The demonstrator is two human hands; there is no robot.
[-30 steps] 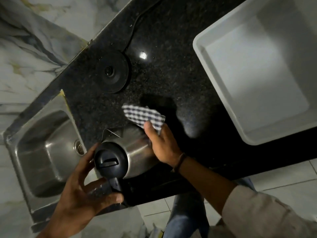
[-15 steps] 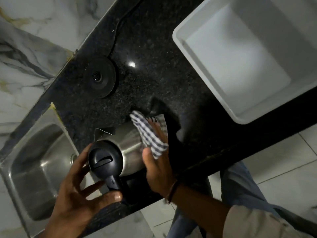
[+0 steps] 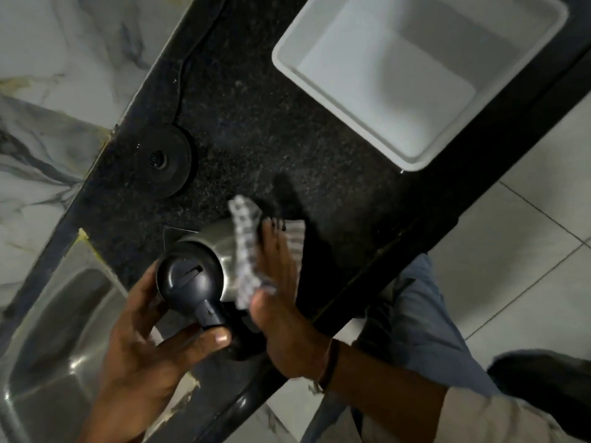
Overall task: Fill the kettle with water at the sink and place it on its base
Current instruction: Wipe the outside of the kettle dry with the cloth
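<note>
A steel kettle (image 3: 215,247) with a black lid (image 3: 188,281) and black handle stands on the dark granite counter (image 3: 271,148) near its front edge. My left hand (image 3: 144,362) holds it by the lid and handle, thumb on the handle. My right hand (image 3: 281,318) presses a blue-and-white checked cloth (image 3: 246,254) against the kettle's right side. The round black kettle base (image 3: 164,161) lies bare on the counter behind the kettle, its cord running off to the back. The steel sink (image 3: 54,340) is at the lower left.
A white rectangular tub (image 3: 412,155) is set in the counter at the upper right. A marble wall runs along the counter's far left side. Pale floor tiles and my trouser leg (image 3: 415,321) show below the counter's front edge.
My right hand has brought the checked cloth from the counter onto the kettle's side and slid it along the steel. The left hand has kept its hold on lid and handle.
</note>
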